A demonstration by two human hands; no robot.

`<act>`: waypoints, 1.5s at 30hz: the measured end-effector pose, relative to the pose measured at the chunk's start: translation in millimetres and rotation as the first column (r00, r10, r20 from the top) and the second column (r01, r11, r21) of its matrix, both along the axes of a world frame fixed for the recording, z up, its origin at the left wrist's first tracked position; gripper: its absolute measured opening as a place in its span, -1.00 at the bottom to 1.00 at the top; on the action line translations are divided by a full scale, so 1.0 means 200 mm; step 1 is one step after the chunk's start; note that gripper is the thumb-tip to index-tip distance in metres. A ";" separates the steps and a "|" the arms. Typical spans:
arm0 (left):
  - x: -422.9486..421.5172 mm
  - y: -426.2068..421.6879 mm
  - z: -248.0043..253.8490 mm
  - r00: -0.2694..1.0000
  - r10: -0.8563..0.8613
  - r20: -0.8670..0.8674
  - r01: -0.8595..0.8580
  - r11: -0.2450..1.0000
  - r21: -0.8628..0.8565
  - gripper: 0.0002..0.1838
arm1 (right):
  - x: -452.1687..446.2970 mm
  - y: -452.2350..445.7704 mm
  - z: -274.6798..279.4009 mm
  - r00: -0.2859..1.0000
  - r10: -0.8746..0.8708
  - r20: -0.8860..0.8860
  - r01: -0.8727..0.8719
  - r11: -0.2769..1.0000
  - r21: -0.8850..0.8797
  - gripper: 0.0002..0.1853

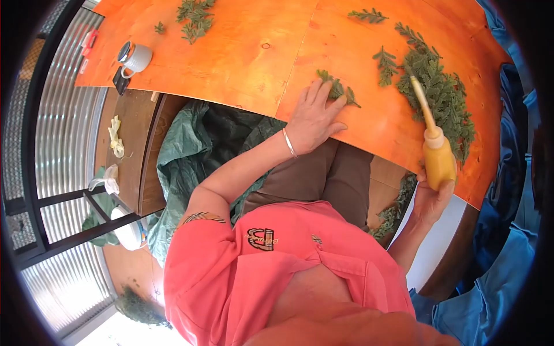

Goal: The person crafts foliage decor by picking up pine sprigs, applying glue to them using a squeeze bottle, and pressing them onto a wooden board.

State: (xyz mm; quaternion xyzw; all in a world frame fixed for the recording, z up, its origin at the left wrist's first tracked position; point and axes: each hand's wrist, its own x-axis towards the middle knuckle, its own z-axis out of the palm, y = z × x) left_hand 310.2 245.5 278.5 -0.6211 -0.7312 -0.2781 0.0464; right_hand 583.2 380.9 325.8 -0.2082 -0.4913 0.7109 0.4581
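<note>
My left hand lies near the front edge of the orange wooden table, its fingers spread and their tips on a small green sprig. Around the base of a yellow squeeze bottle with a long pale nozzle, my right hand is closed. The bottle stands nearly upright in the view, its nozzle over a pile of green sprigs at the right of the table. Left of the pile is a separate sprig, and another sprig lies farther back.
More sprigs lie at the back left. A white mug stands near the left edge beside a dark flat object. Green sheeting hangs below the table. Blue fabric is at the right.
</note>
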 end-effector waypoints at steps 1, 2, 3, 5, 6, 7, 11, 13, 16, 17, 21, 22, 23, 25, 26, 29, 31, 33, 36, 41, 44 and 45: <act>-0.01 0.01 -0.02 1.000 -0.011 -0.014 0.011 1.000 -0.029 -0.42 | -0.01 0.00 0.00 1.000 -0.022 0.009 0.021 1.000 0.021 -0.23; -0.03 0.01 -0.04 0.999 -0.023 -0.027 0.022 0.998 -0.058 -0.43 | -0.02 0.00 0.00 0.999 -0.044 0.017 0.043 0.998 0.042 -0.23; -0.04 0.02 -0.05 0.999 -0.037 -0.038 0.034 0.996 -0.088 -0.43 | -0.02 0.01 0.00 0.994 -0.088 0.062 0.084 0.994 0.074 -0.22; -0.08 0.03 -0.05 0.997 -0.069 -0.032 0.065 0.992 -0.106 -0.45 | -0.02 0.01 0.01 0.976 -0.163 0.146 0.143 0.980 0.139 -0.21; -0.09 0.03 -0.04 0.996 -0.080 -0.026 0.077 0.990 -0.114 -0.46 | -0.04 0.01 0.03 0.964 -0.190 0.184 0.159 0.972 0.174 -0.20; -0.09 0.03 -0.05 0.996 -0.094 0.000 0.094 0.989 -0.112 -0.45 | -0.06 0.02 0.05 0.951 -0.217 0.219 0.171 0.963 0.210 -0.19; -0.12 0.05 -0.05 0.988 -0.136 0.076 0.144 0.981 -0.128 -0.44 | -0.12 0.08 0.06 0.971 -0.192 0.144 0.161 0.967 0.200 -0.17; -0.14 0.07 -0.06 0.984 -0.158 0.089 0.168 0.978 -0.125 -0.43 | -0.19 0.09 0.09 0.987 -0.155 0.040 0.147 0.975 0.168 -0.15; -0.19 0.08 -0.05 0.975 -0.202 0.087 0.212 0.969 -0.123 -0.40 | -0.24 0.13 0.10 0.994 -0.107 0.031 0.102 0.984 0.147 -0.13; -0.20 0.08 -0.04 0.972 -0.216 0.093 0.227 0.963 -0.142 -0.39 | -0.26 0.14 0.10 0.994 -0.102 0.040 0.095 0.982 0.161 -0.15; -0.22 0.08 -0.01 0.969 -0.237 0.069 0.246 0.947 -0.206 -0.34 | -0.37 0.15 0.14 0.993 -0.108 0.054 0.098 0.983 0.154 -0.23; -0.22 0.08 0.01 0.972 -0.231 0.040 0.235 0.948 -0.215 -0.33 | -0.40 0.15 0.15 0.992 -0.114 0.051 0.106 0.984 0.142 -0.26; -0.22 0.07 0.02 0.974 -0.225 0.013 0.222 0.948 -0.226 -0.32 | -0.40 0.17 0.15 0.993 -0.103 0.058 0.095 0.988 0.119 -0.27; -0.22 0.08 0.01 0.974 -0.227 -0.008 0.221 0.954 -0.203 -0.30 | -0.41 0.20 0.15 0.994 -0.079 0.070 0.074 0.995 0.072 -0.29; -0.21 0.08 0.00 0.972 -0.235 0.002 0.232 0.958 -0.170 -0.30 | -0.41 0.21 0.15 0.996 -0.067 0.065 0.065 0.997 0.040 -0.29; -0.21 0.08 -0.03 0.972 -0.233 0.036 0.236 0.962 -0.136 -0.28 | -0.41 0.23 0.17 0.995 -0.044 0.092 0.044 0.999 0.008 -0.30; -0.21 0.08 -0.03 0.976 -0.216 0.037 0.220 0.962 -0.164 -0.26 | -0.42 0.23 0.19 0.986 -0.050 0.158 0.040 0.997 0.063 -0.29; -0.19 0.07 -0.01 0.981 -0.193 0.018 0.192 0.957 -0.219 -0.25 | -0.44 0.20 0.19 0.974 -0.123 0.191 0.096 0.985 0.146 -0.25; -0.19 0.06 -0.01 0.985 -0.170 -0.003 0.165 0.960 -0.226 -0.25 | -0.45 0.20 0.16 0.948 -0.223 0.226 0.149 0.941 0.305 -0.22; -0.18 0.06 -0.01 0.987 -0.143 -0.075 0.121 0.962 -0.245 -0.26 | -0.52 0.17 0.18 0.919 -0.308 0.247 0.119 0.813 0.570 -0.24; -0.18 0.06 -0.01 0.986 -0.144 -0.077 0.122 0.962 -0.243 -0.26 | -0.57 0.15 0.18 0.929 -0.259 0.264 0.025 0.755 0.655 -0.23; -0.18 0.06 -0.01 0.986 -0.145 -0.077 0.122 0.962 -0.242 -0.26 | -0.59 0.14 0.18 0.933 -0.234 0.272 -0.002 0.754 0.656 -0.22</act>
